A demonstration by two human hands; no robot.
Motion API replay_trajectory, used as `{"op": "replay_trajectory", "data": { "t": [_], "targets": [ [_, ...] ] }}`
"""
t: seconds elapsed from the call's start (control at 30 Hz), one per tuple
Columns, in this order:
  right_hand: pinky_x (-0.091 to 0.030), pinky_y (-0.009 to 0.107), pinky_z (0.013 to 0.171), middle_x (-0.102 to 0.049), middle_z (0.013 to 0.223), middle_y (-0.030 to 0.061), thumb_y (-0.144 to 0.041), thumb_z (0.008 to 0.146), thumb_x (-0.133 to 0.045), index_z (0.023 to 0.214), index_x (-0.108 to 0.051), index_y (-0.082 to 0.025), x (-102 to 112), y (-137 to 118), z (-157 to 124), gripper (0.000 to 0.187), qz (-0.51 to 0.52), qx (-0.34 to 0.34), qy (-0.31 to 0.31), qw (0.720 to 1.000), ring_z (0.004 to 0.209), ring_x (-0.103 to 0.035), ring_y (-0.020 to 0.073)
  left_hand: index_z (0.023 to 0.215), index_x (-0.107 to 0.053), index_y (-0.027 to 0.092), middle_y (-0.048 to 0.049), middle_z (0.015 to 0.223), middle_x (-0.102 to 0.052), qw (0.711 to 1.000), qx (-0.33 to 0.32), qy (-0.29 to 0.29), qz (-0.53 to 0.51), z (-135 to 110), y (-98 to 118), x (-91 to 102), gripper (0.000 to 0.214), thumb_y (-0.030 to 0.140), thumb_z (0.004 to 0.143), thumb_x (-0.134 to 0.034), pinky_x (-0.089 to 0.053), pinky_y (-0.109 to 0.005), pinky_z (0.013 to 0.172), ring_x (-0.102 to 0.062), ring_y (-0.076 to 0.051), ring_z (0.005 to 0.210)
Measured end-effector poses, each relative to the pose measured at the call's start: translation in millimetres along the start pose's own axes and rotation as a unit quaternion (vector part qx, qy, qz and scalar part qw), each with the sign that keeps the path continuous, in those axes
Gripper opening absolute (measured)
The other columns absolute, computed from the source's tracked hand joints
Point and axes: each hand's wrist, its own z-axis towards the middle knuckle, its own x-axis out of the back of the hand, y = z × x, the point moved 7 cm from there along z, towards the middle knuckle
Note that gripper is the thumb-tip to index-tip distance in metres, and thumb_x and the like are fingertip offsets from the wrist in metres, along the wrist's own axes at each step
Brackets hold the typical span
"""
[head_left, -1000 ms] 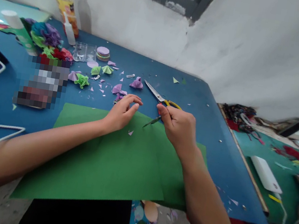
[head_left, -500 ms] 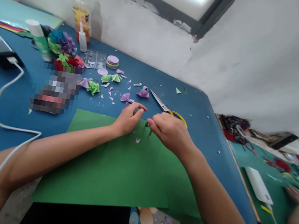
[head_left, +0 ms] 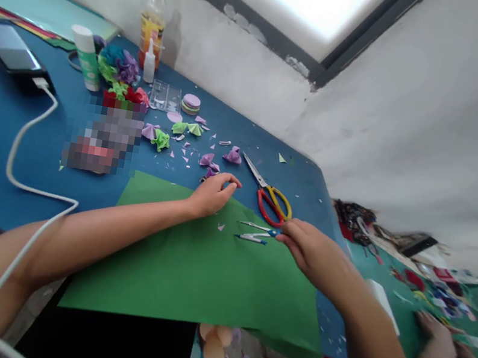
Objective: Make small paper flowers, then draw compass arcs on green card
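In my right hand [head_left: 316,253] is a drawing compass [head_left: 258,231], pinched at its blue top. The two legs lie spread, pointing left over a large green paper sheet [head_left: 185,280]. My left hand [head_left: 214,194] rests near the sheet's upper edge, fingers loosely curved and apart, holding nothing that I can see. A small lilac scrap [head_left: 220,227] lies on the sheet between my hands. Just beyond my right hand are scissors [head_left: 270,199] with one red and one yellow handle. Purple folded paper pieces [head_left: 206,160] sit beyond my left hand.
A blue table [head_left: 309,197] carries a glue stick [head_left: 85,58], a drink bottle [head_left: 151,24], a small white squeeze bottle [head_left: 149,63], stacked paper circles [head_left: 191,104] and crumpled paper flowers [head_left: 122,68]. A white cable [head_left: 19,148] crosses my left forearm. Another person's hand [head_left: 430,324] is far right.
My right hand has moved right and down from the sheet's upper edge. The compass, mostly hidden earlier, now lies tilted sideways in view. My left hand stays on the sheet; the view has shifted.
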Motion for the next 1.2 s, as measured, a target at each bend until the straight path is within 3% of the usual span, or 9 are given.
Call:
{"op": "replay_trajectory", "data": {
  "t": [0.27,0.37,0.5,0.57,0.63,0.67,0.83,1.03,1.2],
  "targets": [
    [-0.049,0.03,0.064,-0.068,0.081,0.008,-0.024,0.09,-0.045,0.081,-0.062,-0.018,20,19,28,0.021,-0.037,0.006,-0.02,0.999,0.073,-0.064,0.0201,0.075,-0.066,0.018,-0.0074,0.082,-0.069,0.977,-0.081,-0.093,0.176,-6,9,1.2,0.013,0.026,0.079,-0.057,-0.047,-0.033,0.072,-0.061,-0.023,0.082],
    [-0.05,0.033,0.062,-0.07,0.081,0.0079,-0.033,0.089,-0.049,0.083,-0.066,-0.02,57,21,22,0.023,-0.018,-0.015,0.08,0.997,0.071,-0.065,0.0215,0.077,-0.067,0.017,-0.0105,0.09,-0.069,0.961,-0.101,-0.111,0.233,-7,17,7.0,0.014,0.026,0.08,-0.057,-0.048,-0.034,0.074,-0.062,-0.027,0.091],
    [-0.043,0.031,0.051,-0.07,0.071,0.0063,-0.045,0.079,-0.065,0.08,-0.07,-0.025,79,53,-10,0.02,0.096,-0.188,0.245,0.946,0.055,-0.058,0.0177,0.083,-0.068,0.017,-0.0106,0.09,-0.07,0.945,-0.106,-0.121,0.286,-3,29,15.5,0.02,0.027,0.084,-0.051,-0.049,-0.034,0.07,-0.065,-0.026,0.083],
    [-0.042,0.03,0.05,-0.068,0.067,0.0051,-0.04,0.067,-0.077,0.073,-0.07,-0.026,59,73,-25,0.016,0.226,-0.266,0.298,0.889,0.052,-0.055,0.0159,0.086,-0.069,0.017,-0.0112,0.089,-0.071,0.938,-0.102,-0.123,0.308,-1,32,19.4,0.024,0.028,0.086,-0.047,-0.049,-0.035,0.068,-0.066,-0.026,0.08],
    [-0.044,0.031,0.055,-0.066,0.063,0.0021,-0.04,0.06,-0.082,0.07,-0.069,-0.024,28,92,-41,0.023,0.357,-0.332,0.394,0.78,0.055,-0.055,0.0162,0.09,-0.069,0.016,-0.0131,0.091,-0.071,0.931,-0.098,-0.128,0.327,1,32,22.7,0.028,0.029,0.088,-0.044,-0.048,-0.036,0.068,-0.066,-0.028,0.081],
    [-0.045,0.031,0.056,-0.064,0.06,0.0002,-0.046,0.058,-0.081,0.071,-0.067,-0.024,11,97,-42,0.029,0.378,-0.342,0.408,0.758,0.054,-0.055,0.0158,0.092,-0.069,0.015,-0.0142,0.093,-0.07,0.928,-0.096,-0.133,0.334,2,31,23.8,0.03,0.028,0.088,-0.043,-0.048,-0.037,0.068,-0.066,-0.029,0.083],
    [-0.041,0.025,0.048,-0.059,0.054,-0.003,-0.066,0.043,-0.079,0.065,-0.059,-0.02,-67,111,-33,0.055,0.468,-0.373,0.414,0.686,0.045,-0.049,0.01,0.09,-0.072,0.016,-0.0097,0.093,-0.072,0.907,-0.125,-0.215,0.341,-11,35,11.8,0.023,0.025,0.084,-0.051,-0.047,-0.031,0.069,-0.066,-0.025,0.085],
    [-0.041,0.02,0.047,-0.061,0.062,-0.0034,-0.063,0.041,-0.082,0.066,-0.059,-0.02,-93,111,-30,0.055,0.577,-0.368,0.401,0.609,0.05,-0.05,0.0071,0.092,-0.072,0.017,-0.002,0.085,-0.073,0.87,-0.081,-0.461,0.153,-55,44,-32.4,0.028,0.04,0.087,-0.055,-0.046,-0.018,0.063,-0.065,-0.012,0.074],
    [-0.041,0.019,0.046,-0.063,0.064,-0.0041,-0.061,0.04,-0.084,0.065,-0.059,-0.02,-96,101,-29,0.054,0.63,-0.354,0.383,0.575,0.05,-0.05,0.0062,0.108,-0.064,0.007,-0.0207,0.115,-0.061,0.858,-0.068,-0.301,0.41,-45,39,-7.2,0.045,0.039,0.077,-0.068,-0.05,-0.04,0.084,-0.055,-0.034,0.111]
  ]
}}
